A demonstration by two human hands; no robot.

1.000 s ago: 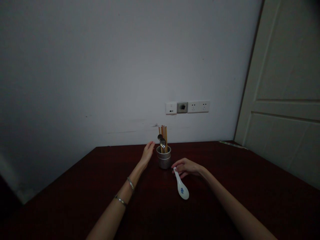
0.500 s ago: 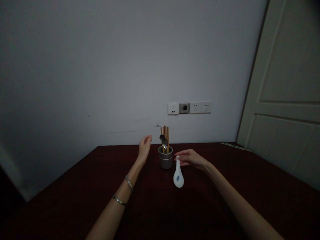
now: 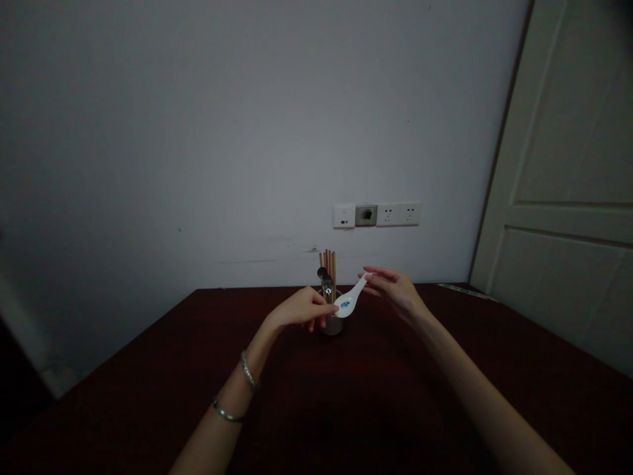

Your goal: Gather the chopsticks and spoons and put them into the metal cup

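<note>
A white ceramic soup spoon (image 3: 347,304) with a blue motif in its bowl is held up, tilted, in front of the cup. My right hand (image 3: 395,289) pinches the end of its handle, which points up and right. From the left, my left hand (image 3: 299,307) has its thumb on the rim of the bowl and its fingers curled below, closed at the bowl's tip. Behind the spoon stands a grey metal cup (image 3: 333,326), partly covered by the spoon and my left fingers. Wooden chopsticks (image 3: 333,267) and metal spoons (image 3: 327,285) rise from it.
The dark red table (image 3: 316,409) reaches back to a pale wall (image 3: 222,165). A row of wall sockets (image 3: 387,214) sits above the table's back edge. At the right is a panelled door (image 3: 568,211), and a thin strip (image 3: 467,291) lies along the back right edge.
My right hand has raised the soup spoon and swung its bowl left and up, from hanging down to slanted. My left hand has come down and right to the bowl.
</note>
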